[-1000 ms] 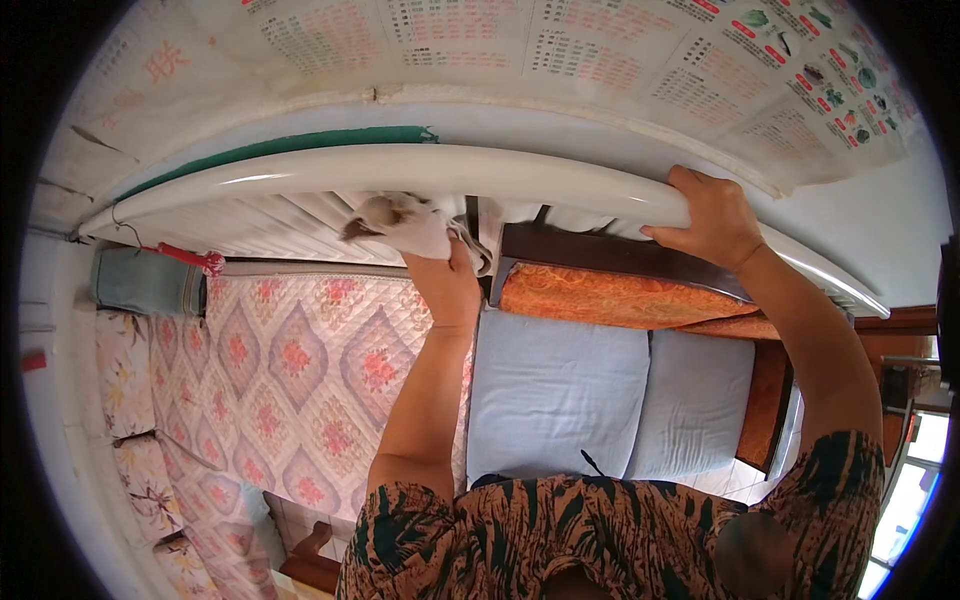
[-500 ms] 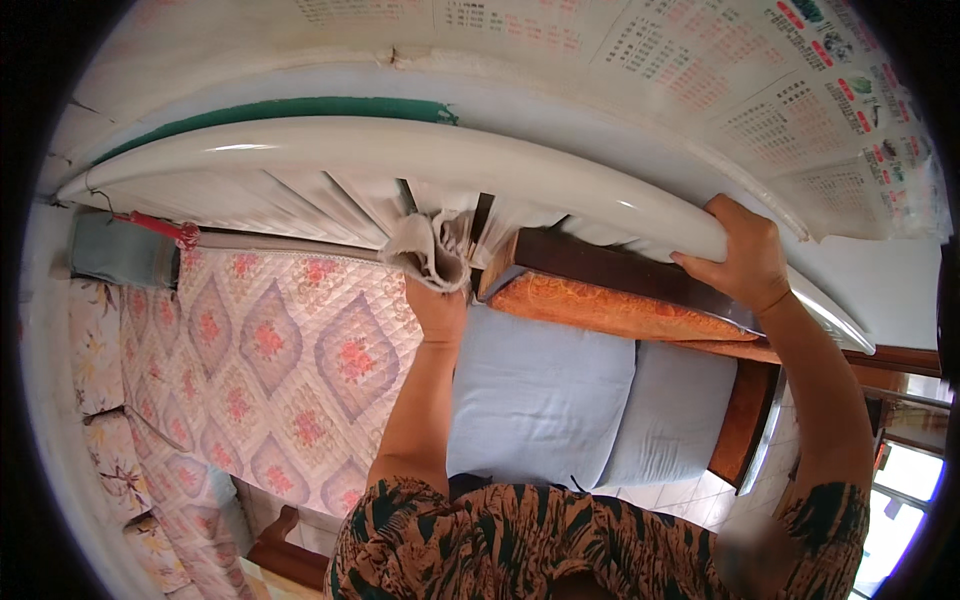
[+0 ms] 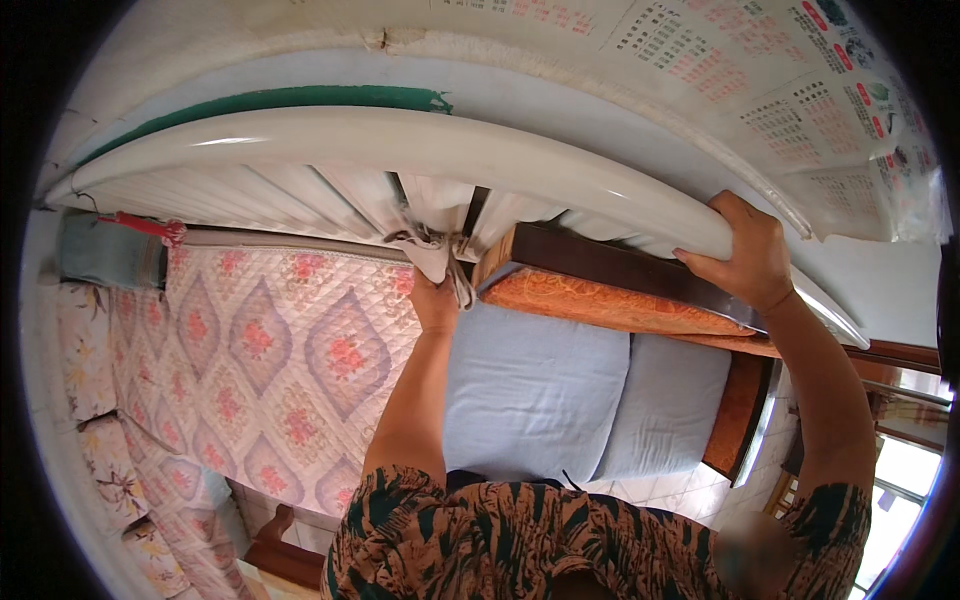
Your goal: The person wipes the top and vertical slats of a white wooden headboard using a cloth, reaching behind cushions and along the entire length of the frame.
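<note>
Everything here sits around the long white curved rail (image 3: 400,140) that arcs across the upper part of the view. At its far left end a folded grey-green cloth (image 3: 105,255) with a red tassel lies just below it, at the edge of a quilted bedcover (image 3: 250,360) patterned with pink flowers in diamonds. Under the rail's middle hangs gathered white netting (image 3: 430,225), tied in a knot; the left hand (image 3: 435,300) reaches up from below and is closed on the hanging end of that bundle (its fingers are mostly hidden in the fabric). Below and right of the knot lie two blue-grey pillows (image 3: 540,380) against a dark wooden headboard (image 3: 620,270). Near the rail's right end, the right hand (image 3: 740,250) clasps the rail itself, fingers curled over its top edge.
</note>
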`<state>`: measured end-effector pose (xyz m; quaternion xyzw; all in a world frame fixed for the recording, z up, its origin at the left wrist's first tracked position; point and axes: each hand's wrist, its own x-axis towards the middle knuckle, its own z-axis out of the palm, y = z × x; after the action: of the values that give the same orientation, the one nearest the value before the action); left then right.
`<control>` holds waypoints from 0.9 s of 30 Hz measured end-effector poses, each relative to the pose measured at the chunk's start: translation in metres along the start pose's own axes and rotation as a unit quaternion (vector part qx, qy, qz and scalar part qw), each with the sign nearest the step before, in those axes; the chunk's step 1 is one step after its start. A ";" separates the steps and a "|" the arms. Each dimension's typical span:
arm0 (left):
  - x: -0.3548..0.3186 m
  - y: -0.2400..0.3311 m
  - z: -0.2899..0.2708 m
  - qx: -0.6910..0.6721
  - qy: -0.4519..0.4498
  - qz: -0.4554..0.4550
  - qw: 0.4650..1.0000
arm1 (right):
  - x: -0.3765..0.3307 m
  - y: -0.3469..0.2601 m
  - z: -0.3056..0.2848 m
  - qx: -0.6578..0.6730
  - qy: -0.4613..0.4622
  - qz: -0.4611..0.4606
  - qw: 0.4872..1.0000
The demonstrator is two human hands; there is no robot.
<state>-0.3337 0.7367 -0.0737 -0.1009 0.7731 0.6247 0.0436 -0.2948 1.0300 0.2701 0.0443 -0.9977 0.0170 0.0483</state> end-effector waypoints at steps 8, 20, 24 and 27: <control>-0.044 0.151 -0.041 -0.161 -0.005 0.232 0.959 | -0.004 0.006 -0.002 -0.004 0.001 0.006 1.000; -0.019 0.293 -0.007 0.270 0.016 0.588 0.762 | -0.005 0.009 0.004 -0.026 0.002 0.001 1.000; 0.018 0.291 -0.038 0.327 0.002 0.608 0.724 | -0.006 0.024 0.017 -0.042 0.018 -0.013 0.999; 0.043 0.293 -0.079 0.349 0.019 0.596 0.723 | -0.009 0.026 0.018 -0.036 0.048 -0.041 0.997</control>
<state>-0.4327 0.7137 0.2153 0.3911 0.8378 0.2059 -0.3205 -0.2896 1.0565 0.2501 0.0820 -0.9916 -0.0191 0.0980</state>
